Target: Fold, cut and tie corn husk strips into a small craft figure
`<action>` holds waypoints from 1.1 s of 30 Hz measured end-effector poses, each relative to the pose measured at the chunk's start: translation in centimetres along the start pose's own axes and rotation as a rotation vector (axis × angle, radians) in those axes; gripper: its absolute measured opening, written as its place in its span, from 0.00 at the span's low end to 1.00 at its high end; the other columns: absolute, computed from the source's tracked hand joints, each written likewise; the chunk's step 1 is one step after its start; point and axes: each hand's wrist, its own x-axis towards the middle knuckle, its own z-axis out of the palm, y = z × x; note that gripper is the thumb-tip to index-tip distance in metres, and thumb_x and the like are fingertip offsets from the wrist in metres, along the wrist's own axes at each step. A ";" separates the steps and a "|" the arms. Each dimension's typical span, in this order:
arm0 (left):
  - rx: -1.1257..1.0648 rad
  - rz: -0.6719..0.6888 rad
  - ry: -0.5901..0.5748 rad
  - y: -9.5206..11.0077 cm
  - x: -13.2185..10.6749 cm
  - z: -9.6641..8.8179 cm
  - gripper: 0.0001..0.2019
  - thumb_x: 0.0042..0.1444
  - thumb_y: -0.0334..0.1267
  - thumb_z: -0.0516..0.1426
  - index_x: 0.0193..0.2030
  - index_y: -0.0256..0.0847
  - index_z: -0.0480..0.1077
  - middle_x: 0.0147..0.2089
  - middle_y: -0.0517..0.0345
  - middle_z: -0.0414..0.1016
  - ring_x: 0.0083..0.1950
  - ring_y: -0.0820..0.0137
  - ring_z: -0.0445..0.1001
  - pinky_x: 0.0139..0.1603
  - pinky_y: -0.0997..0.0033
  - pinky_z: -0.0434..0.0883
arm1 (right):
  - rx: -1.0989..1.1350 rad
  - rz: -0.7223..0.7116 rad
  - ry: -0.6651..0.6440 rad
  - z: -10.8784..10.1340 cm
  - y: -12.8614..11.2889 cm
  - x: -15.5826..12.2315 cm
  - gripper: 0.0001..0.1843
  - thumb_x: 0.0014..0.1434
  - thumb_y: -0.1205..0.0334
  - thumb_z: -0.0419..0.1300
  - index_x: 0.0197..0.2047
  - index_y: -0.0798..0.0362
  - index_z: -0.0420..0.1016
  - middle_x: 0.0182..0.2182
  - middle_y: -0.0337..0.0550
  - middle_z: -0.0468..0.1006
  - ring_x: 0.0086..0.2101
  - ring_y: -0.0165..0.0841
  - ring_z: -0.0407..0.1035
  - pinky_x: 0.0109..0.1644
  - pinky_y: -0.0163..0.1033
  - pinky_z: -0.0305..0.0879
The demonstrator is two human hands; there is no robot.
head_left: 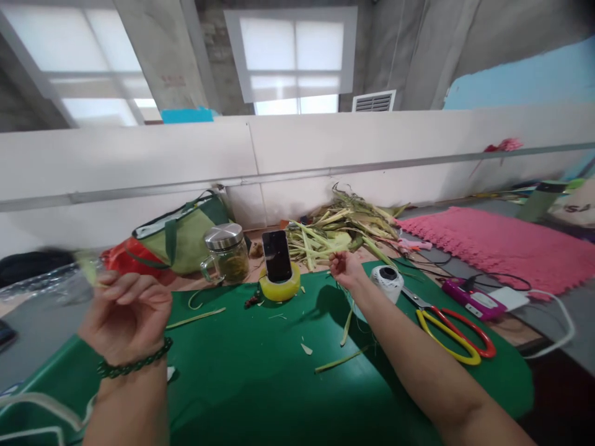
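On the left, my left hand is raised with its fingers pinched on a pale green plant strip, which is blurred at its tip. Out over the far side of the green mat reaches my right hand, its fingers curled closed. Thin strands hang below that hand, but whether it grips them I cannot tell. Just behind it lies a heap of pale green stalks. A white spool of thread stands close to my right wrist. Loose strips and small scraps lie on the mat.
A phone leans on a yellow tape roll. Left of it are a lidded glass mug and a green bag. Scissors with red and yellow handles, a purple power block, cables and pink cloth lie right.
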 end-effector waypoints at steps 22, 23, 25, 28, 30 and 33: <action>0.927 -0.912 -0.323 -12.4 -3.5 -0.5 0.21 0.31 0.50 0.68 0.22 0.33 0.73 0.20 0.57 0.74 0.20 0.75 0.70 0.25 0.76 0.68 | -0.425 0.181 -0.555 5.2 0.4 -6.7 0.13 0.42 0.56 0.66 0.25 0.58 0.71 0.21 0.39 0.77 0.17 0.24 0.68 0.21 0.28 0.64; 0.937 -0.913 -0.322 -12.5 -3.5 -0.5 0.21 0.31 0.50 0.68 0.23 0.33 0.73 0.20 0.57 0.74 0.21 0.75 0.71 0.25 0.75 0.68 | -0.447 0.164 -0.539 5.4 0.5 -6.8 0.14 0.42 0.56 0.66 0.26 0.58 0.71 0.21 0.39 0.77 0.17 0.24 0.68 0.21 0.28 0.63; 0.942 -0.916 -0.337 -12.7 -3.6 -0.6 0.20 0.32 0.49 0.68 0.24 0.33 0.73 0.21 0.56 0.75 0.23 0.73 0.72 0.27 0.74 0.69 | -0.505 0.127 -0.503 5.8 0.9 -7.0 0.13 0.43 0.57 0.65 0.25 0.58 0.71 0.22 0.38 0.76 0.18 0.25 0.69 0.21 0.28 0.63; 0.896 -0.927 -0.390 -12.6 -3.6 -0.8 0.20 0.36 0.50 0.67 0.26 0.32 0.75 0.25 0.52 0.78 0.27 0.71 0.74 0.32 0.73 0.70 | -0.567 0.104 -0.454 6.3 1.4 -7.1 0.09 0.44 0.61 0.63 0.24 0.58 0.70 0.20 0.36 0.74 0.17 0.26 0.70 0.20 0.28 0.63; 0.839 -0.951 -0.421 -12.4 -3.5 -0.9 0.20 0.39 0.50 0.65 0.28 0.32 0.75 0.28 0.50 0.79 0.29 0.70 0.76 0.34 0.73 0.70 | -0.574 0.110 -0.414 6.4 1.4 -7.1 0.05 0.44 0.65 0.62 0.24 0.58 0.70 0.18 0.35 0.74 0.17 0.26 0.70 0.20 0.28 0.63; 0.771 -0.983 -0.466 -12.0 -3.4 -1.0 0.19 0.42 0.49 0.64 0.30 0.31 0.75 0.31 0.47 0.79 0.31 0.69 0.77 0.35 0.73 0.70 | -0.552 0.144 -0.415 6.3 1.1 -7.1 0.03 0.43 0.67 0.60 0.25 0.58 0.72 0.18 0.36 0.75 0.18 0.26 0.70 0.21 0.27 0.63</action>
